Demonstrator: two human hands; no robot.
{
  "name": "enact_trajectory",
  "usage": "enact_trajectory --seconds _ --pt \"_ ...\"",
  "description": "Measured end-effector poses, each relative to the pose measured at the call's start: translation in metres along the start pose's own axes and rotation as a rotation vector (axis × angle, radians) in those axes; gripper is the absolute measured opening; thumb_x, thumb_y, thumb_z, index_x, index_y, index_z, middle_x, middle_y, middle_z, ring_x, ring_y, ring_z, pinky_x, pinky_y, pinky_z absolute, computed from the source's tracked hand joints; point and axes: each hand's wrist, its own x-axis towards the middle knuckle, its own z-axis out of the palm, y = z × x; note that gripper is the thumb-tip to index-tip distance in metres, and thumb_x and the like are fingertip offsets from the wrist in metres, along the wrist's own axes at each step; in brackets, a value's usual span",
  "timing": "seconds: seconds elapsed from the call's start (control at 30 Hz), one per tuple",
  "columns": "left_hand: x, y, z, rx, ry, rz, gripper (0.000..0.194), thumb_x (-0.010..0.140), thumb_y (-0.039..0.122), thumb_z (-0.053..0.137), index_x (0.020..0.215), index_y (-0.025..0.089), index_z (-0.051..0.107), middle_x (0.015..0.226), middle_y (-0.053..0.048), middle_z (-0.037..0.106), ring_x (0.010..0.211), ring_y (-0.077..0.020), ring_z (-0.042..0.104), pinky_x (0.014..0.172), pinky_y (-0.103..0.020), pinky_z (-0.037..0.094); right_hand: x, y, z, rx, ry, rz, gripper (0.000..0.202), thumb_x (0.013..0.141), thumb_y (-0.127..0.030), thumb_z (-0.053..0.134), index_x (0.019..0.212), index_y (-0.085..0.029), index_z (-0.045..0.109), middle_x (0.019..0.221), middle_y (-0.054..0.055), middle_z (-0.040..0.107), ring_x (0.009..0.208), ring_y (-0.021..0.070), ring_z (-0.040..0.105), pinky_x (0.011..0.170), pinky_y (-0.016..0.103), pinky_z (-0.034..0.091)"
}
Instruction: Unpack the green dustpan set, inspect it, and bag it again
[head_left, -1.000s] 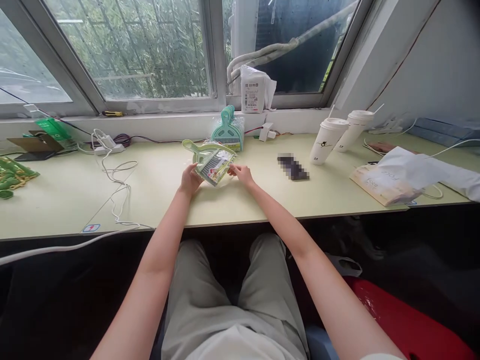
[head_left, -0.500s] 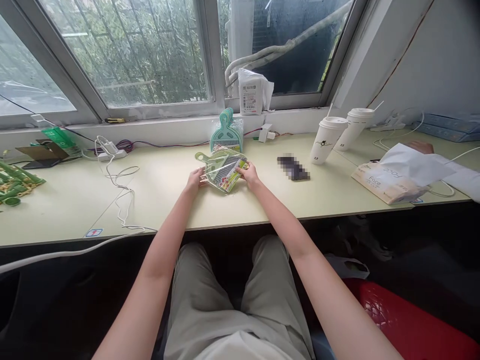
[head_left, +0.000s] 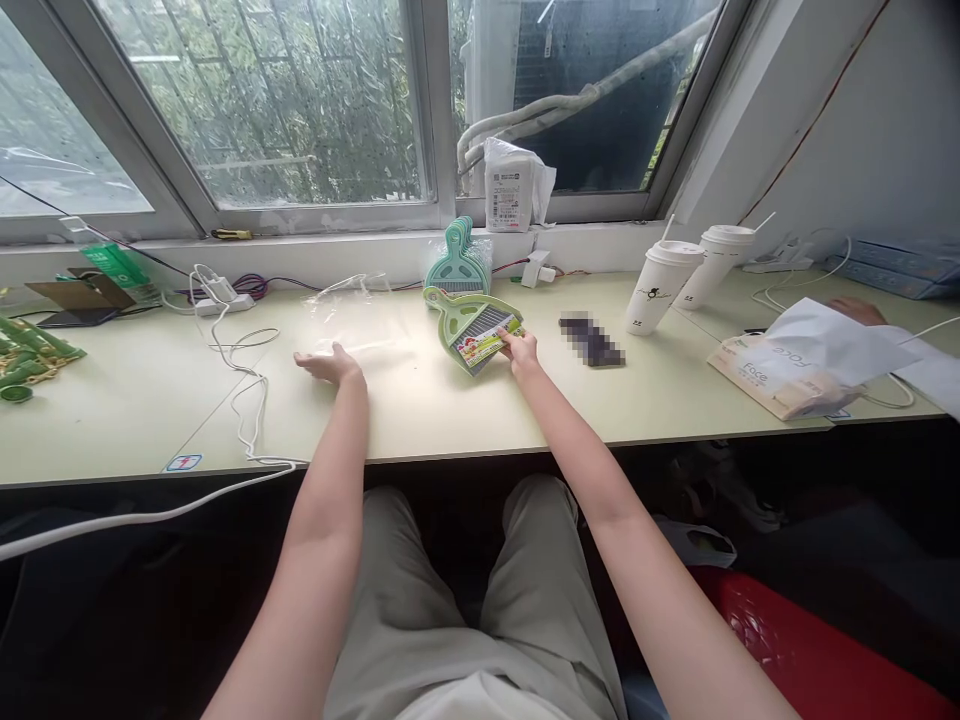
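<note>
Head view: the right hand (head_left: 519, 351) pinches the near edge of a small green dustpan set (head_left: 475, 327), tilting it up off the table (head_left: 420, 410) so its label card faces the person. The left hand (head_left: 330, 365) lies open and released, palm down on the table, just short of a clear wrapper (head_left: 346, 312) lying flat, apparently set aside there. A stack of teal dustpans (head_left: 459, 262) leans against the sill behind. Half a second ago both hands held the set, wrapper on; now the wrapper is off and the left hand has moved away
</note>
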Motion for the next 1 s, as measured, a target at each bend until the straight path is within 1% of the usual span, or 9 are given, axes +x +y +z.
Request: enact_trajectory --seconds 0.1,0.13,0.23,0.33,0.4,0.5,0.73,0.87,1.0 --pt "-0.018 0.011 -0.002 0.199 0.349 0.149 0.079 0.085 0.021 0.063 0.148 0.016 0.017 0.164 -0.023 0.004 0.154 -0.0315 -0.002 0.121 -0.061 0.003 0.000 0.001 -0.003 0.032 0.041 0.025 0.023 0.078 -0.004 0.072 0.083 -0.019 0.054 0.077 -0.002 0.069 0.078 0.0134 0.071 0.082 0.032 0.063" --pt "-0.025 0.015 0.002 0.213 0.334 0.258 0.075 0.085 0.022 0.065 0.147 0.016 0.023 0.164 -0.021 0.005 0.154 -0.0301 -0.004 0.122 -0.058 0.000 -0.001 0.001 -0.002 0.033 0.036 0.026 0.023 0.078 -0.004 0.071 0.083 -0.019 0.055 0.078 -0.002 0.069 0.078 0.0135 0.071 0.082 0.032 0.063" --pt "-0.047 0.022 0.021 0.030 -0.130 0.391 0.042 0.094 0.030 0.056 0.133 0.017 0.045 0.153 -0.017 0.037 0.149 -0.0271 0.025 0.121 -0.050 0.022 -0.005 0.001 0.001 0.018 -0.029 0.020 0.021 0.080 -0.003 0.070 0.084 -0.018 0.057 0.078 -0.002 0.070 0.078 0.0132 0.071 0.082 0.032 0.063" --pt "-0.062 0.017 0.041 -0.186 -0.731 0.024 0.036 0.094 0.043 0.054 0.120 0.018 0.054 0.119 -0.015 0.065 0.120 -0.0275 0.060 0.099 -0.042 0.050 -0.012 0.001 0.007 -0.029 -0.174 0.033 0.018 0.081 -0.006 0.071 0.084 -0.018 0.058 0.076 -0.002 0.071 0.076 0.0131 0.071 0.077 0.029 0.064" --pt "-0.066 0.011 0.049 -0.200 -0.916 -0.130 0.037 0.091 0.042 0.060 0.119 0.019 0.055 0.106 -0.011 0.069 0.101 -0.0251 0.067 0.085 -0.038 0.056 -0.015 0.002 0.011 -0.087 -0.273 0.059 0.016 0.083 -0.012 0.073 0.086 -0.017 0.059 0.076 0.000 0.072 0.074 0.0137 0.071 0.071 0.027 0.064" --pt "-0.062 0.006 0.051 -0.168 -0.811 -0.178 0.028 0.090 0.032 0.059 0.115 0.018 0.059 0.096 -0.006 0.070 0.082 -0.0198 0.068 0.076 -0.034 0.056 -0.015 0.004 0.013 -0.214 -0.314 0.143 0.015 0.090 -0.028 0.068 0.092 -0.016 0.060 0.073 0.002 0.071 0.060 0.0130 0.069 0.056 0.024 0.061" --pt "-0.043 0.008 0.043 -0.130 -0.602 -0.167 0.030 0.097 0.036 0.043 0.088 0.015 0.063 0.087 -0.006 0.070 0.071 -0.0144 0.062 0.071 -0.028 0.050 0.007 -0.009 -0.005 0.005 0.140 0.132 0.034 0.105 -0.042 0.035 0.096 -0.018 0.058 0.052 -0.008 0.053 0.033 0.0031 0.046 0.032 0.008 0.036" --pt "-0.054 0.010 0.043 -0.083 -0.727 -0.174 0.031 0.096 0.038 0.045 0.090 0.015 0.064 0.085 -0.006 0.069 0.064 -0.0135 0.059 0.065 -0.027 0.048 0.007 -0.016 -0.011 0.149 0.066 0.131 0.027 0.103 -0.037 0.046 0.095 -0.015 0.058 0.068 0.002 0.067 0.060 0.0074 0.068 0.051 0.011 0.053" --pt "-0.068 0.014 0.043 -0.055 -0.854 -0.123 0.030 0.095 0.039 0.046 0.097 0.015 0.064 0.087 -0.006 0.069 0.068 -0.0145 0.060 0.065 -0.027 0.049 -0.009 -0.009 0.000 -0.239 -0.154 0.064 0.021 0.100 -0.033 0.052 0.095 -0.015 0.063 0.082 0.005 0.072 0.070 0.0116 0.070 0.061 0.021 0.057"
